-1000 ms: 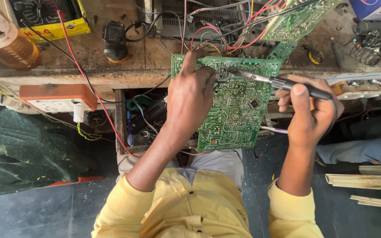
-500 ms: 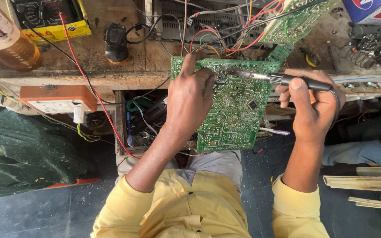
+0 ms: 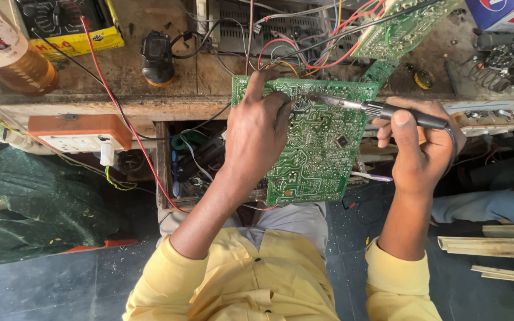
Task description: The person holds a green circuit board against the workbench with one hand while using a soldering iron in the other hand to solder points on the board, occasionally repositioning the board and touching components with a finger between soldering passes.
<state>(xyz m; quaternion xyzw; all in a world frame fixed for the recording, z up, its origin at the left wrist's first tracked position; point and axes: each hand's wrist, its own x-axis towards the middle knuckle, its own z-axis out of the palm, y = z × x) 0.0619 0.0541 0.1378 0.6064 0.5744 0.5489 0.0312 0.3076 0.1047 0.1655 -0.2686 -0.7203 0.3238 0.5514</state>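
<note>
1 amber-filled bottle (image 3: 8,54) beside workbench (image 3: 168,74)

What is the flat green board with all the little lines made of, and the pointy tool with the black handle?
The flat green circuit board looks like stiff lacquered plastic or fibreglass, with pale metal-looking tracks. The pointed soldering tool has a shiny shaft, likely metal; its matte black handle could be plastic or rubber.

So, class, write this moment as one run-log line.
left hand: steadies green printed circuit board | right hand: grips black-handled soldering iron, tip at board's top edge | board: leaning on wooden bench
</note>
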